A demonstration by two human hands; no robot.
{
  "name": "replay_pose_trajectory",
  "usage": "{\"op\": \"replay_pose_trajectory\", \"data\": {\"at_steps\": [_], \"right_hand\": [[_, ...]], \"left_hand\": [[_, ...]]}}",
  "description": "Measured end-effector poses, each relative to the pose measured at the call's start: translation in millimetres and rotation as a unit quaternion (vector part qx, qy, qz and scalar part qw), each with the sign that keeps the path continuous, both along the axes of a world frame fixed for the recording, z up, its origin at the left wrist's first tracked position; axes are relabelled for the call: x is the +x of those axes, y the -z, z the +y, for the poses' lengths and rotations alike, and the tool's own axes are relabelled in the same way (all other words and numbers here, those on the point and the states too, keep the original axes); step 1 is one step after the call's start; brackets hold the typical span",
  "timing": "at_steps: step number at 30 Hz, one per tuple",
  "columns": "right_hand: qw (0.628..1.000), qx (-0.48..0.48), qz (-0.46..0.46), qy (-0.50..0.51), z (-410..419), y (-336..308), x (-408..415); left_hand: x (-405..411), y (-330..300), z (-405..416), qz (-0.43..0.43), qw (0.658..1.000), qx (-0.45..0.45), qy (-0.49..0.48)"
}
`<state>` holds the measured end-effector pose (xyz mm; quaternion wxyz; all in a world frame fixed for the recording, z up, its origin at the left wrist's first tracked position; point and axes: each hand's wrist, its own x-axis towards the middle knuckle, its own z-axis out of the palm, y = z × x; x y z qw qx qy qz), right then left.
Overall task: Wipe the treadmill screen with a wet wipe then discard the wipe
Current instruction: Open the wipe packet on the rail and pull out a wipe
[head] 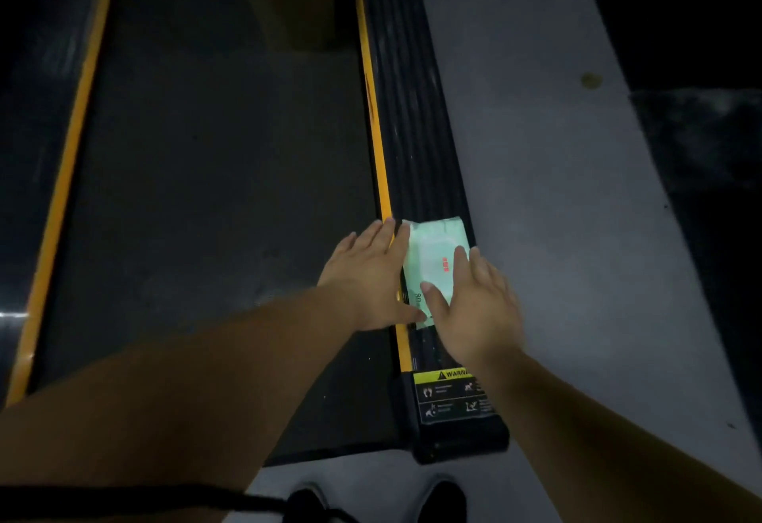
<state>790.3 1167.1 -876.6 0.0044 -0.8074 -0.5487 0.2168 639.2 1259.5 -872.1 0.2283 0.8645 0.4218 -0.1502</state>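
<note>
Both bare forearms stretch forward and down, side by side. The left hand (367, 275) and right hand (474, 304) are palm-down with fingers (462, 262) straight, loosely spread, thumbs pointing inward toward each other.

Wipes pack (433, 258) on treadmill side rail (412, 130)

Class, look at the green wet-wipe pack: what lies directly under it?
The wet-wipe pack lies on the treadmill's black ribbed side rail. The rail beneath the pack is covered; both hands hide the pack's near end.
</note>
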Motion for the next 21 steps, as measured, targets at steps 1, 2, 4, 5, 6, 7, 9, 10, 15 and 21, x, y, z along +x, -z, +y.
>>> {"op": "replay_pose_trajectory", "data": {"at_steps": [1,2,4,5,6,7,9,10,15,21], "right_hand": [[1.000,0.013,0.004,0.017,5,13,2],[0.999,0.022,0.004,0.029,9,25,4],[0.999,0.028,-0.004,0.045,18,43,7],[0.998,0.028,-0.016,0.051,23,49,8],[0.997,0.030,-0.034,0.056,28,54,8],[0.996,0.033,-0.056,0.057,33,59,7],[0.993,0.038,-0.097,0.062,41,65,4],[0.991,0.041,-0.109,0.061,44,67,2],[0.993,0.088,-0.055,0.057,42,68,11],[0.975,0.078,0.111,0.177,37,55,66]], "left_hand": [[2,13,3,0.003,1.000,-0.003,0.001],[4,24,6,0.004,1.000,-0.007,0.001],[7,46,10,-0.001,1.000,-0.016,-0.004],[10,55,11,-0.006,1.000,-0.015,-0.007],[12,63,12,-0.012,1.000,-0.012,-0.007],[15,69,12,-0.020,1.000,-0.010,-0.007],[20,78,13,-0.038,0.999,-0.008,-0.010],[21,81,14,-0.045,0.999,-0.008,-0.013],[25,85,18,-0.041,0.999,-0.008,-0.014],[27,86,20,-0.029,1.000,-0.002,-0.005]]}}
